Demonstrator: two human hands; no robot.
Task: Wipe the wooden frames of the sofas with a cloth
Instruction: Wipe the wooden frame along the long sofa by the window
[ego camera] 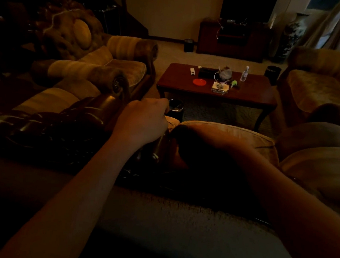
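Stage: mid-task by the look of it, with work centred on the near sofa's carved wooden frame (48,122), at the glossy rail running from the dark carving on the left toward the armrest scroll.
Left hand (145,122): fingers curled downward at the inner end of that rail, beside a pale cushion (226,135); seemingly gripping something pale, probably the cloth (170,122), though too dim to be certain.
Right hand (186,142): deep in shadow against the cushion's near edge; cannot tell how far open, nor whether holding anything.
Cloth: only a small light patch visible just under the left hand's knuckles; could equally be cushion edge.
Done so far: not readable from sheen alone; rail reflects light, but no clear wiped and unwiped boundary in this gloom.
Left to do: likely the carved back rail stretching left, plus the armrest scroll (118,84) of the same sofa.
Other sofas: second sofa (93,60) at left beyond the first, and another sofa (323,86) at right, both well apart from the hands and apparently untouched at present.
Surface (250,94): low wooden coffee piece in the room's middle, carrying a red dish (199,82), a bottle (244,73) and small clutter; no part in the job.
Judgement: one frame in hand, several yet to go.
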